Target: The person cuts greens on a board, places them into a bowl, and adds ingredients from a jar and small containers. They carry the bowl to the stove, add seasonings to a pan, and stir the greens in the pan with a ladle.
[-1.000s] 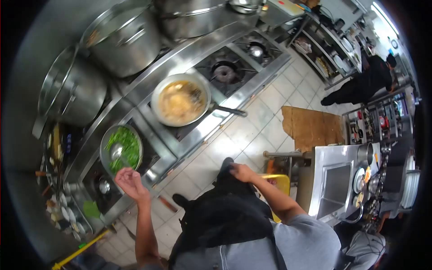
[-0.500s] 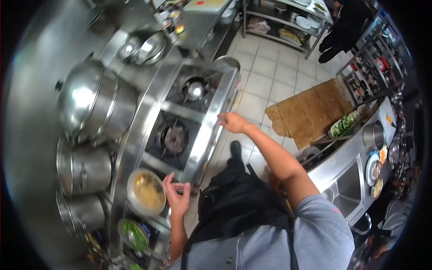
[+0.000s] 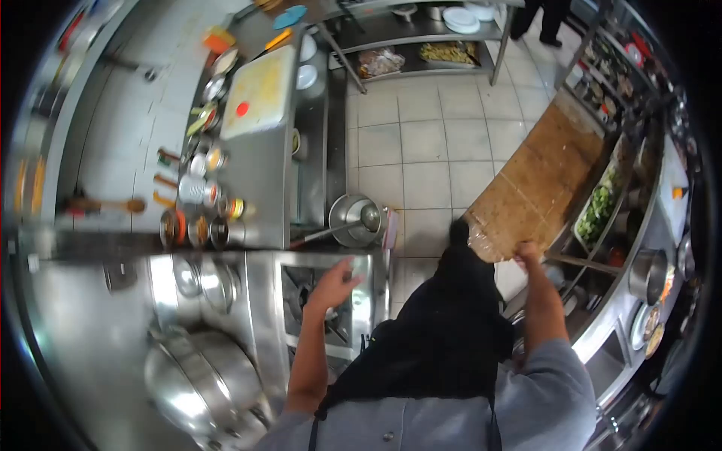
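My left hand (image 3: 335, 286) hovers over the stove burner (image 3: 301, 297), its fingers apart and nothing held. Below that hand, the steel stove (image 3: 362, 301) runs along my left side. Lower and to the right, my right hand (image 3: 529, 252) is closed in a fist over the edge of the brown floor mat (image 3: 553, 173). Whatever the fist holds, if anything, is hidden. A steel pot (image 3: 347, 234) with a long-handled tool in it stands just past the stove's end, ahead of my left hand.
Left of the stove sits a large lidded pot (image 3: 203, 379). Ahead, a counter bears a cutting board (image 3: 259, 94) and several jars, including an open can (image 3: 193, 189). A tray of chopped greens (image 3: 599, 207) is at the right, beside a steel pot (image 3: 648, 274). Someone's dark-clad legs (image 3: 538, 19) show at the top.
My view has swung left and forward along the stove. My left hand has left the bowl's side for the far burner. My right hand has moved off the stove's front edge.
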